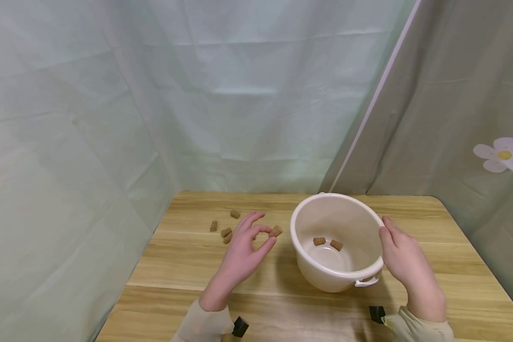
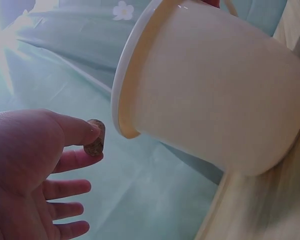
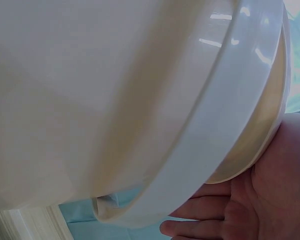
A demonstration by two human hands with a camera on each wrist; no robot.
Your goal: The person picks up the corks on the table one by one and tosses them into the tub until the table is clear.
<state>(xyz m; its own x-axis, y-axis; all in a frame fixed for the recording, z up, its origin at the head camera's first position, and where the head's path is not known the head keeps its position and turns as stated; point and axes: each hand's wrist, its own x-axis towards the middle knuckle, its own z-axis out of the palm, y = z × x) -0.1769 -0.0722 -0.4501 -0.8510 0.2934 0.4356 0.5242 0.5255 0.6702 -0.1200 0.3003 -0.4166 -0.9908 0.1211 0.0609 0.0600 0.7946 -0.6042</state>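
My left hand point(image 1: 243, 251) pinches a brown cork point(image 1: 275, 231) between thumb and index finger, just left of the bucket's rim and above the table. Its other fingers are spread, as the left wrist view shows. The cream plastic bucket point(image 1: 329, 283) stands on the table, its mouth facing up. Two corks, a left one point(image 1: 319, 241) and a right one point(image 1: 336, 245), lie on its floor. At the bucket's right side my right hand point(image 1: 406, 259) grips the rim, thumb on top; the right wrist view shows its fingers point(image 3: 200, 207) partly hidden behind the bucket's edge.
Several loose corks point(image 1: 226, 232) lie on the wooden table point(image 1: 166, 270) left of my left hand, one partly hidden behind it. A small side handle point(image 1: 367, 281) juts from the bucket's near right. Pale curtains point(image 1: 256, 104) hang behind and on both sides.
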